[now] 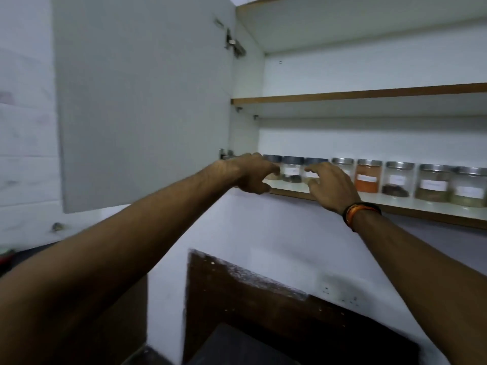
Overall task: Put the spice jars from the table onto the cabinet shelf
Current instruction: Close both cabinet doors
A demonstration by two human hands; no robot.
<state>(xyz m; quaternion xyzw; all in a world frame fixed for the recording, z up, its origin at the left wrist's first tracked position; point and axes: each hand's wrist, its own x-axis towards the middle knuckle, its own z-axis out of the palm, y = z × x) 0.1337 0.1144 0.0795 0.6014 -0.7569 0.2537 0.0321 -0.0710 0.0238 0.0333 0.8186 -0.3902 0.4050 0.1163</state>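
A row of several glass spice jars with metal lids and white labels stands on the cabinet's bottom shelf (411, 205). One of them is an orange-filled jar (367, 177). My left hand (250, 173) curls around the leftmost spice jar (272, 159), hiding its body; only the lid shows. My right hand (330, 185), with an orange and black wristband, is at the third jar (315, 162). Its fingers are spread against the jar's front. The second jar (291, 171) stands between my two hands.
The cabinet door (142, 101) hangs open to the left, close to my left forearm. An upper shelf (369, 94) with a brown edge is bare. Below the cabinet are a white wall and a dark brown panel (263, 306).
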